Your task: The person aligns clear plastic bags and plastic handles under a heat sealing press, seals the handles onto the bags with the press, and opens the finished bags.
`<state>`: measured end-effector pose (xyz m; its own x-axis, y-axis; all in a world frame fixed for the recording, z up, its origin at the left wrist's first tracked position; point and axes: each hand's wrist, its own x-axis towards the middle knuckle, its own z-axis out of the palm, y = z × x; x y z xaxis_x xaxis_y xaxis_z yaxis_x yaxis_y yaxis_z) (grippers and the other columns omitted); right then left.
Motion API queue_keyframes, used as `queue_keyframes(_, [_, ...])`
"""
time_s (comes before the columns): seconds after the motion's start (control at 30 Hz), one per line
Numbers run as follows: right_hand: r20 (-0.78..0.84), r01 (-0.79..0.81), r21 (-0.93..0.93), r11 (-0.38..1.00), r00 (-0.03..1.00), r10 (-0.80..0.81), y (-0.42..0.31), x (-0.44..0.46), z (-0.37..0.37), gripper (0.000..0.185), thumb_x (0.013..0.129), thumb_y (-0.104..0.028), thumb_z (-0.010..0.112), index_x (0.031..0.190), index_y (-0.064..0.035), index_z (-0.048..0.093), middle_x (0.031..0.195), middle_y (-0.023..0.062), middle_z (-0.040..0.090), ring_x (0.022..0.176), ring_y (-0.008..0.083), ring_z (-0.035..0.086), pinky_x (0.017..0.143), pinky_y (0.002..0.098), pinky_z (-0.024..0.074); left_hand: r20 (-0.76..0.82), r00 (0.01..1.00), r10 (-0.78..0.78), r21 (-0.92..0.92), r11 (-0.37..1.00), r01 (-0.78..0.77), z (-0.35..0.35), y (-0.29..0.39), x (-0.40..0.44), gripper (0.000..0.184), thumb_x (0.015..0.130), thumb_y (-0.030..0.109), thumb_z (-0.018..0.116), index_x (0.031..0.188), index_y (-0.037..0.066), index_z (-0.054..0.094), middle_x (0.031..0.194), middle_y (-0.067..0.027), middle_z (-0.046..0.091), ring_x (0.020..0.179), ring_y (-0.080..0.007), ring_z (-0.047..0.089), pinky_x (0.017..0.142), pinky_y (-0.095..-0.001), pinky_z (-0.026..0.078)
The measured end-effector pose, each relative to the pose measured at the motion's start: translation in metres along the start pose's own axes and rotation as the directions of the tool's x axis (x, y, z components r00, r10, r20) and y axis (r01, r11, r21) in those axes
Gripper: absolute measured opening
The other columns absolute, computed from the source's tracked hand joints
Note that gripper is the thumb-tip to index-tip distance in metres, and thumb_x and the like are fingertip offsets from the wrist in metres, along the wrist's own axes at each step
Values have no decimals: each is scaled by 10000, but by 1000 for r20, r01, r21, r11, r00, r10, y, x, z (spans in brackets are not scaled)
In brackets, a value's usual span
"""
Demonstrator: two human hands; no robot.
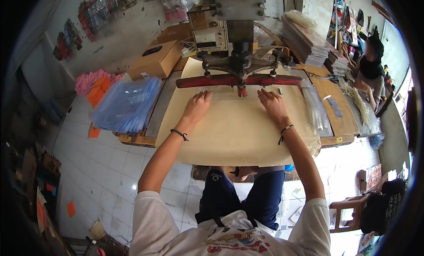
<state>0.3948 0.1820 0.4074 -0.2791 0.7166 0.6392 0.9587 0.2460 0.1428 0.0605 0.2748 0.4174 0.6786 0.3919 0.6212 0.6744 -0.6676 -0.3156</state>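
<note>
A large tan paper sheet (229, 136) covers the work table and hangs over its front edge. Above it, the long red bar (207, 81) of a press-like machine (240, 57) spans the far part of the sheet. My left hand (197, 106) rests just in front of the bar's left half, fingers bent forward with the tips on the surface. Right of the bar's centre, my right hand (273, 106) lies with its fingers stretched and slightly apart. Between the hands, near the bar, a faint sheen looks like clear plastic film; its edges are hard to make out.
Blue-tinted plastic sheets (128, 103) are piled at the table's left, by a cardboard box (154, 59) with a dark phone on it. Clear plastic strips (314, 105) lie at right. Stacked packs (304, 37) stand behind. Another person (371, 61) sits at far right.
</note>
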Motion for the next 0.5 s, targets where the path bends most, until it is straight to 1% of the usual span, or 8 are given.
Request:
queue_keyframes(0.13, [53,-71,28,997,996,70,-3,-1,1,338,995,-191,577,1304,-58,613,1301,125,664,1085,245,686,855,359,583,-2,1000,6,-10,1000,-6,3,-6,3,221,888,25,605,1100,-37,602,1060,-205,717,873,-294,741,747,-350,630])
queue_keyframes(0.23, [48,-44,-40,998,998,46,-4,0,5,330,1009,-192,555,1297,-39,603,1286,132,666,1069,243,699,825,365,592,-44,999,-15,-36,999,13,13,-9,5,218,895,31,606,1103,-35,597,1018,-203,720,840,-298,743,721,-348,628])
queue_keyframes(0.27, [48,-42,-56,998,998,44,-4,0,7,321,1004,-186,558,1282,-33,605,1265,125,671,1039,243,707,815,366,591,-65,998,-21,-46,999,18,18,-10,5,218,897,33,607,1104,-35,595,1004,-201,721,830,-299,743,711,-346,627])
queue_keyframes(0.33, [43,-37,-79,996,998,41,-7,4,9,304,993,-173,563,1252,-21,610,1224,111,682,980,243,723,795,368,590,-18,999,-49,-38,998,48,19,-11,7,204,899,56,622,1085,-26,606,977,-197,721,816,-292,741,700,-348,624])
queue_keyframes(0.37, [66,-55,-75,996,996,60,-8,6,10,307,997,-186,570,1255,-25,612,1225,123,689,972,262,725,805,378,592,4,998,-64,-29,998,64,19,-13,7,198,900,68,630,1076,-22,611,964,-195,721,809,-288,739,694,-349,622])
queue_keyframes(0.43, [111,-91,-62,994,989,97,-9,10,10,315,1005,-212,583,1260,-31,618,1227,147,702,957,300,729,826,397,595,-71,994,-83,-52,995,80,19,-12,8,172,904,96,644,1041,-5,625,924,-177,719,788,-279,734,679,-359,616])
queue_keyframes(0.47, [104,-80,-48,996,991,85,-8,11,10,314,1000,-209,588,1257,-33,622,1224,145,704,943,300,729,818,395,595,-106,990,-94,-67,994,87,19,-10,8,161,905,110,651,1023,3,632,904,-168,718,778,-275,732,672,-364,614])
queue_keyframes(0.5, [98,-72,-34,997,992,75,-7,10,10,313,995,-207,593,1254,-34,625,1220,142,706,929,299,730,810,392,595,-89,992,-94,-90,992,86,17,-10,8,148,913,118,654,1019,19,632,913,-155,721,776,-277,732,665,-369,611])
